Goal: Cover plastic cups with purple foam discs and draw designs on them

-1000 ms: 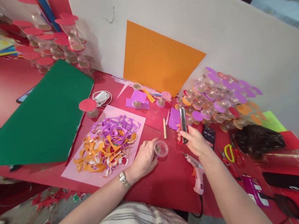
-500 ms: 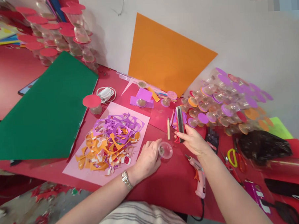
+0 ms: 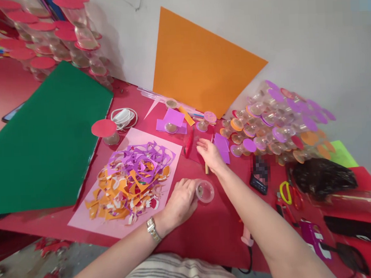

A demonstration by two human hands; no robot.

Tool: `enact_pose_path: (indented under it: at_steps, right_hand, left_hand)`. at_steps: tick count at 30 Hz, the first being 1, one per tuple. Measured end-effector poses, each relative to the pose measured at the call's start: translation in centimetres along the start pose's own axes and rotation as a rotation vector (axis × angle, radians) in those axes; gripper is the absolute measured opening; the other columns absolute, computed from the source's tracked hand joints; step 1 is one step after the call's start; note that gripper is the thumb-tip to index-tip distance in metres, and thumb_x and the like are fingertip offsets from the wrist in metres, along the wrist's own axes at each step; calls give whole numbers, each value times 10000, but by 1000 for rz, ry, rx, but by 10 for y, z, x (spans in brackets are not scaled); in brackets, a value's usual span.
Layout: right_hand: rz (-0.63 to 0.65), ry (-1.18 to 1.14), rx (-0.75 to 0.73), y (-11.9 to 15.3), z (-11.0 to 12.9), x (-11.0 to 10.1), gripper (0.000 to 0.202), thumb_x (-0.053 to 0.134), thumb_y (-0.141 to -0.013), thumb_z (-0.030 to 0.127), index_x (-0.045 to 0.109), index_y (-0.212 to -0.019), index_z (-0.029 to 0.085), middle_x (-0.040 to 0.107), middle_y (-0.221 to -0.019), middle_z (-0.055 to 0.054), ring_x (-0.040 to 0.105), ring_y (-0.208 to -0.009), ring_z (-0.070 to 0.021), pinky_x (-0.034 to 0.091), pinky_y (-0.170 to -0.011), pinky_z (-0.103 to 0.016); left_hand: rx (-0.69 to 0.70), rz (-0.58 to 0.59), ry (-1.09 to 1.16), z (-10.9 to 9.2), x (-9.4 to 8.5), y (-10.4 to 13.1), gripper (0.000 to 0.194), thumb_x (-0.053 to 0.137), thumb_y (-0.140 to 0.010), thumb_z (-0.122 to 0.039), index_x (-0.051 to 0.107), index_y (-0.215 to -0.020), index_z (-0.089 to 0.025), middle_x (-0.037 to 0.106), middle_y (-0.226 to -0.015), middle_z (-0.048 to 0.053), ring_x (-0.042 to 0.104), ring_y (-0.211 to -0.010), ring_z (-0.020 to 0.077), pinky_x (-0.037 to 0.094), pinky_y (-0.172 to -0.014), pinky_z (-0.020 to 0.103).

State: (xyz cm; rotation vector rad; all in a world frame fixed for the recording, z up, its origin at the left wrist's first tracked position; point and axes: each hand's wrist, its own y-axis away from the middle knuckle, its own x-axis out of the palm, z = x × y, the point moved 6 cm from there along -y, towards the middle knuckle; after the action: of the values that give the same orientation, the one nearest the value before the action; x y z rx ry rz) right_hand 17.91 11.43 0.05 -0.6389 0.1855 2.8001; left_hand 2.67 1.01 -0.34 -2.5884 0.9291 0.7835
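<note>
My left hand (image 3: 183,198), with a watch at the wrist, rests on the red table with its fingers curled against the left side of a small clear plastic cup (image 3: 205,191). A small dark bit shows in the cup. Further up, my right hand (image 3: 209,154) is open with fingers stretched to the left. Just left of its fingertips lies a slim red tool (image 3: 188,143), blurred, its kind unclear. A pale stick (image 3: 207,168) shows partly beneath my right hand. Purple paper pieces (image 3: 222,147) lie to its right. The pink glue gun (image 3: 246,237) is mostly hidden by my right forearm.
Paper scraps (image 3: 133,178) heap on a pink sheet (image 3: 93,225) at left, beside a green sheet (image 3: 50,140). Clear cups with purple discs (image 3: 273,118) stack at right; red-topped ones (image 3: 85,39) stand back left. A phone (image 3: 259,176) and scissors (image 3: 286,193) lie right.
My right hand has let go of the red and dark tool, which now lies on the table, and has moved left and up. My left hand stays at the cup. The view has shifted slightly.
</note>
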Motion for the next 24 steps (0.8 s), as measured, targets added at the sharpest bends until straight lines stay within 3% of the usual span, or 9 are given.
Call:
enact_pose_path:
  at_steps: [5, 8, 11, 14, 18, 24]
  right_hand:
    - [-50, 476, -81, 1, 12, -59, 291, 552, -824, 238, 643, -1096, 189, 635, -1225, -142, 531, -1221, -291, 354, -1102, -486]
    - [-56, 703, -42, -7, 1, -82, 377, 608, -815, 256, 611, -1163, 111, 616, -1247, -219, 508, -1243, -353, 330, -1089, -527]
    - [-4, 862, 4, -13, -17, -82, 410, 694, -783, 319, 627, -1123, 99, 664, -1147, -216, 577, -1158, -348, 404, -1019, -480]
    - [40, 967, 15, -15, -27, -76, 404, 686, -814, 332, 630, -1141, 102, 659, -1174, -203, 586, -1171, -317, 424, -1016, -430]
    - [78, 1046, 24, -14, -29, -75, 367, 644, -874, 311, 620, -1182, 114, 643, -1219, -173, 585, -1192, -270, 435, -1041, -403]
    - [96, 1100, 49, -12, -29, -76, 366, 591, -928, 386, 572, -1230, 180, 602, -1249, -83, 619, -1069, -216, 539, -904, -448]
  left_hand:
    - [-6, 53, -44, -2, 3, -1, 380, 543, -785, -17, 538, -1115, -206, 644, -1092, 64, 585, -1004, 244, 474, -876, 394]
    - [4, 83, -80, -4, 5, -1, 334, 559, -810, -44, 539, -1105, -200, 639, -1094, 66, 576, -1011, 249, 466, -866, 396]
    - [-14, 95, -108, -4, 5, -2, 301, 576, -822, -68, 546, -1093, -197, 644, -1067, 61, 571, -1003, 253, 457, -865, 403]
    - [-33, 96, -114, -5, 3, -2, 325, 596, -816, -78, 543, -1114, -199, 647, -1072, 58, 567, -1015, 251, 446, -891, 407]
    - [-31, 93, -110, -7, 1, -2, 361, 598, -802, -72, 537, -1130, -208, 641, -1063, 59, 571, -1023, 247, 447, -905, 402]
    - [-14, 75, -121, -7, 1, -1, 368, 589, -800, -62, 537, -1136, -202, 643, -1075, 73, 579, -1037, 255, 456, -912, 414]
